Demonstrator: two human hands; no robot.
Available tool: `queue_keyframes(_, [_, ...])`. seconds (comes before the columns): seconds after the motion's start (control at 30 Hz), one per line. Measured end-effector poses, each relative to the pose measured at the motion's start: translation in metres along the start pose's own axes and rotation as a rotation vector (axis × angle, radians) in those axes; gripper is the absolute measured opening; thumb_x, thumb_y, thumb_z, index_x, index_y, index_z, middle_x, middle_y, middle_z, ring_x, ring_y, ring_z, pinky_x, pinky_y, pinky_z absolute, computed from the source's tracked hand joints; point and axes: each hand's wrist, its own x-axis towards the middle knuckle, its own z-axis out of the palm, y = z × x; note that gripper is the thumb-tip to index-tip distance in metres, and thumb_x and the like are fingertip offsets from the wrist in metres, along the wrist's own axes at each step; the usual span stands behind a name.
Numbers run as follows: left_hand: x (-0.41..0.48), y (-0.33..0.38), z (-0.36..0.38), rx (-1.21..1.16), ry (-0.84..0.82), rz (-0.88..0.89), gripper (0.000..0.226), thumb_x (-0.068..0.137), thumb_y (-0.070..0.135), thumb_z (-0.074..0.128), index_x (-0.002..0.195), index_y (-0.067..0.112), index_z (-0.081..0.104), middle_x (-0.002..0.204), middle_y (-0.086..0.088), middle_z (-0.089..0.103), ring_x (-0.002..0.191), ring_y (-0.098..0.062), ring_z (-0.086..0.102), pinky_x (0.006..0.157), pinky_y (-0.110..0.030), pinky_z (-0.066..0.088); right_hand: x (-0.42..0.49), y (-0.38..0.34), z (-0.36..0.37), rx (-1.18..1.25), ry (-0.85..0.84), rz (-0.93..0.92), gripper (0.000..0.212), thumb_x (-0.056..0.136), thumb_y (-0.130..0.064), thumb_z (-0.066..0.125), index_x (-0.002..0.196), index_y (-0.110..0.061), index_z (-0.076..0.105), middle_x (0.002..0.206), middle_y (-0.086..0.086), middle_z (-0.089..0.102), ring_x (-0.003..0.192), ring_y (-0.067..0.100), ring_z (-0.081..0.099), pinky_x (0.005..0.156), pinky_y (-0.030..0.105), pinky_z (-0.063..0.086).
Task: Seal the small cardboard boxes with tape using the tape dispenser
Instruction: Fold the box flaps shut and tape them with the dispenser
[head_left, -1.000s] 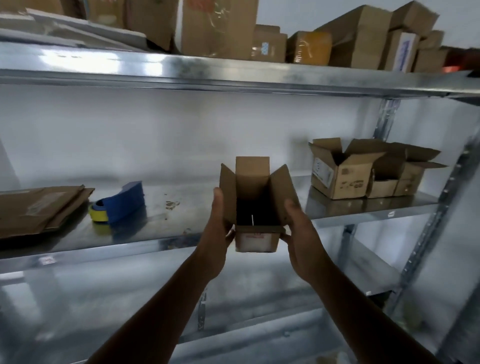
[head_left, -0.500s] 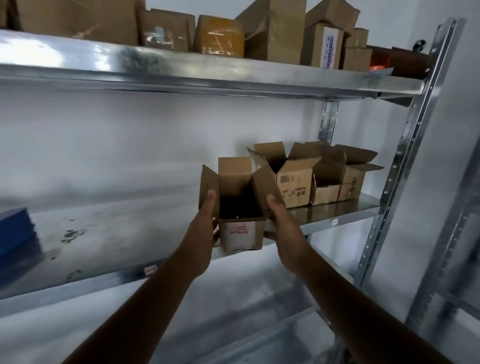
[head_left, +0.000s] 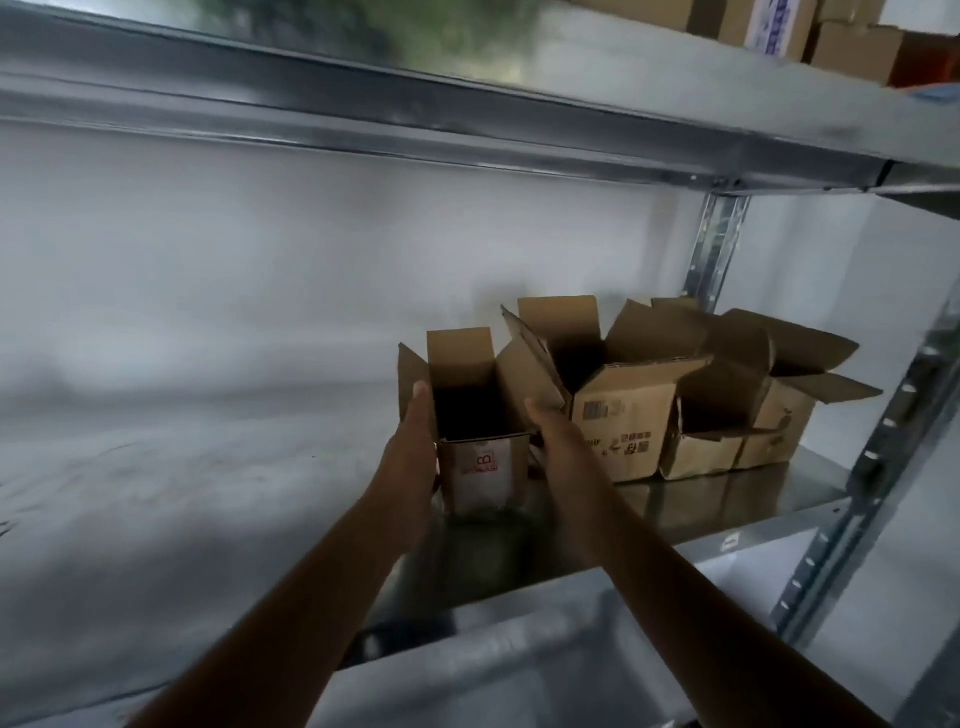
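2 hands (head_left: 410, 457) (head_left: 553, 436) hold 1 open small box (head_left: 483, 467) on the shelf (head_left: 208, 493) beside other open boxes (head_left: 623, 415).

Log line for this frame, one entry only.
stage: before taping | small box: flaps open, untaped, on shelf beside open boxes | left hand: grips left side | right hand: flat against right side
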Motion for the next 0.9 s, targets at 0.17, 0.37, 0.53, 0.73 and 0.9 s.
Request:
queue_keyframes(0.17, [0.023,-0.008,0.032,0.034,0.057,-0.010,0.024,0.106,0.046,0.040,0.097,0.032,0.056,0.089,0.009,0.070,0.082,-0.008,0.066,0.072,-0.027,0.051,0.035,0.000,-0.020,0.044,-0.033,-0.011,0.031,0.099,-0.050,0.051,0.117,-0.024,0.056,0.107,-0.001,0.062,0.100,0.017,0.059,0.081,0.036,0.045])
queue_keyframes(0.37, [0.031,-0.018,0.069,0.065,0.173,-0.011,0.023,0.107,0.044,0.042,0.100,0.029,0.059,0.082,0.008,0.074,0.074,-0.009,0.070,0.056,-0.024,0.051,0.055,0.003,-0.052,-0.006,-0.108,-0.086,0.019,0.100,-0.054,0.048,0.099,-0.036,0.053,0.099,-0.003,0.060,0.094,0.014,0.057,0.084,0.037,0.044])
queue_keyframes(0.53, [0.030,-0.025,0.090,0.031,0.251,-0.028,0.031,0.107,0.042,0.042,0.123,0.021,0.057,0.087,0.003,0.068,0.075,-0.012,0.064,0.050,-0.023,0.049,0.059,-0.007,-0.085,-0.213,-0.257,-0.245,0.048,0.100,-0.052,0.040,0.119,-0.014,0.063,0.124,0.011,0.064,0.119,0.030,0.058,0.110,0.052,0.042])
queue_keyframes(0.73, [0.025,-0.027,0.095,0.015,0.232,-0.022,0.033,0.105,0.045,0.046,0.128,0.024,0.057,0.094,0.005,0.069,0.084,-0.010,0.065,0.063,-0.028,0.046,0.047,0.003,-0.101,-0.467,-0.254,-0.403,0.027,0.107,-0.028,0.040,0.127,-0.018,0.055,0.128,0.007,0.059,0.118,0.009,0.059,0.094,0.026,0.052])
queue_keyframes(0.9, [0.028,-0.024,0.087,0.083,0.152,0.009,0.017,0.107,0.040,0.045,0.111,0.030,0.057,0.096,0.011,0.065,0.083,-0.003,0.060,0.073,-0.028,0.046,0.020,0.004,-0.093,-0.505,-0.142,-0.614,0.043,0.100,-0.043,0.054,0.135,-0.051,0.031,0.113,-0.040,0.045,0.104,-0.032,0.043,0.087,0.008,0.043])
